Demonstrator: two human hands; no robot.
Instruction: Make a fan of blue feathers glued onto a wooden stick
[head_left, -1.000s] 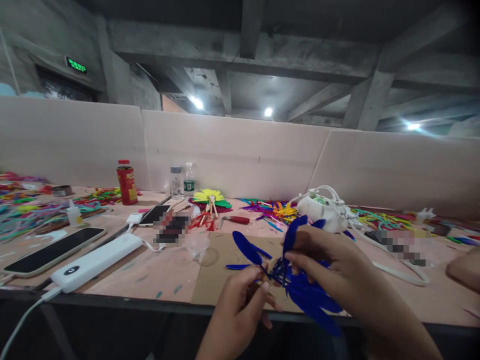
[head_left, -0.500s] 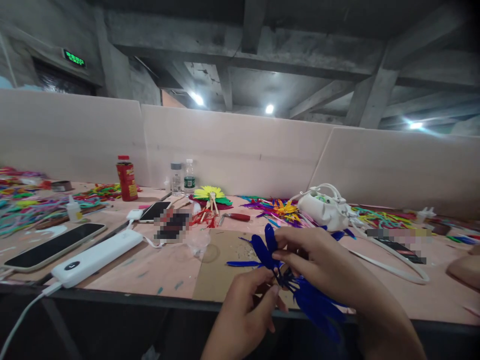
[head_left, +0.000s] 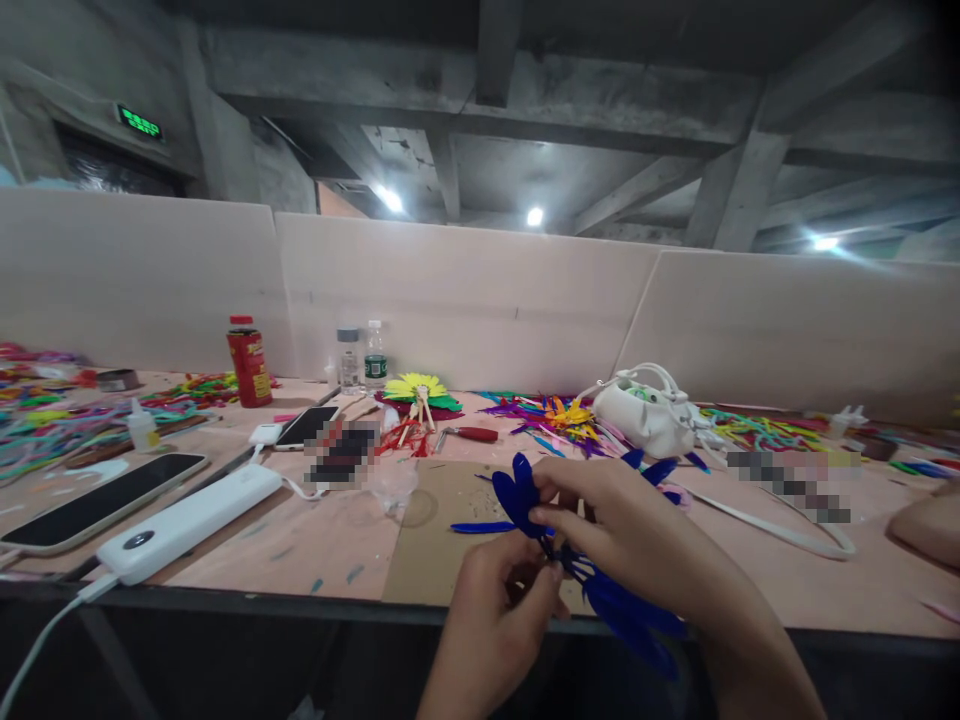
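A craft workshop: bare grey concrete beams (head_left: pixel 600 105), a green-lit exit sign (head_left: pixel 140 122), multicoloured feather piles (head_left: pixel 559 418) on a long pink-covered table (head_left: pixel 247 555).

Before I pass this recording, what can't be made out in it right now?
- Head view: where the stems of the blue feathers meet, covered by the left hand and the right hand.
- Head view: the surface of the dark flat item, masked by pixelation.
- Head view: the rest of another person's arm, cut off by the right edge.
- Head view: small print on the red-capped bottle, too small and blurred.
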